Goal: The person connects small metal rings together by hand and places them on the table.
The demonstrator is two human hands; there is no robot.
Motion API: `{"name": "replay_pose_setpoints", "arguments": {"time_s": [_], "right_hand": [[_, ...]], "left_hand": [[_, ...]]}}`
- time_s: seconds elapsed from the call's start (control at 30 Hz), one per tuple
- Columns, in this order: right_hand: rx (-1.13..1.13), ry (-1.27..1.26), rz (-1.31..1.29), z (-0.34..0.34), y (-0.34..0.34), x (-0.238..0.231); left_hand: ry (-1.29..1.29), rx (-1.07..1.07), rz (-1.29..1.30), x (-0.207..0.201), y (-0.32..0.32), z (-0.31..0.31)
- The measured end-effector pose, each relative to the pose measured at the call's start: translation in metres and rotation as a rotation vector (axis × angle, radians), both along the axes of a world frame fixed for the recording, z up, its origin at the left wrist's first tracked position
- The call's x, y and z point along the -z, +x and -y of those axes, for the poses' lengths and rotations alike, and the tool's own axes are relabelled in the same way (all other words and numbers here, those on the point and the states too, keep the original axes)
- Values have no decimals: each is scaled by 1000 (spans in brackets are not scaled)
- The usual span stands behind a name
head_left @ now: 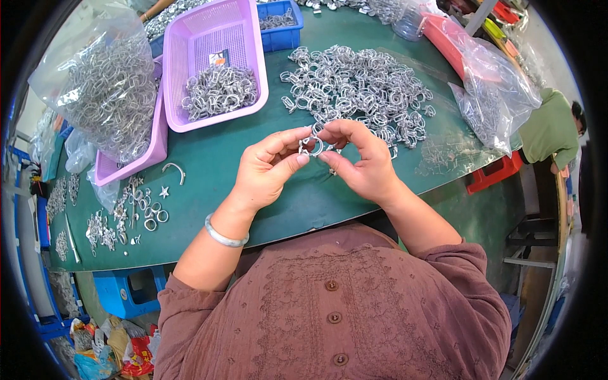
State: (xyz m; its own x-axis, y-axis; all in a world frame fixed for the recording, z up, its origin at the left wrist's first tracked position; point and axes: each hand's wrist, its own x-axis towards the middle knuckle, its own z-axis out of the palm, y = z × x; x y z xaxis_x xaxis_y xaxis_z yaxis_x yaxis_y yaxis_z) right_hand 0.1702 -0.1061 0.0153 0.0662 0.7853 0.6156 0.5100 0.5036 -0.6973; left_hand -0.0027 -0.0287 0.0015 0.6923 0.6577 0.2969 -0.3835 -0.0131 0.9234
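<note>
A small silvery metal ring [315,147] is held between both hands, above the green table [272,218]. My left hand [269,166] pinches its left side with thumb and forefinger, and a pale bangle [226,234] circles that wrist. From the other side, the thumb and curled fingers of my right hand [362,159] grip the ring too. Some small metal bits show around the fingertips, too small to make out. Just beyond my hands spreads a loose pile of silvery metal ring pieces [361,85], partly hidden by my right hand.
Left of the pile stands a lilac basket [172,88] holding similar pieces, with a blue bin [280,38] behind it. A full plastic bag [104,85] rests in another lilac basket [130,166]. Loose rings [152,215] lie at left. Another person [550,130] is at right, near a bag [491,111].
</note>
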Motion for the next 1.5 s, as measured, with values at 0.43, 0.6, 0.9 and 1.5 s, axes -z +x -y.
{"name": "replay_pose_setpoints", "arguments": {"time_s": [0.43,0.6,0.9,1.5], "right_hand": [[0,7,-14,1,-1,-3],[-1,6,-16,1,-1,-3],[0,18,-29,1,-1,-4],[-14,26,-58,2,-3,-5]], "left_hand": [[-53,14,0,1,0,-2],[-62,13,-15,0,1,-2],[-55,10,-31,-1,0,-3],[-54,31,-100,1,-1,-6]]}}
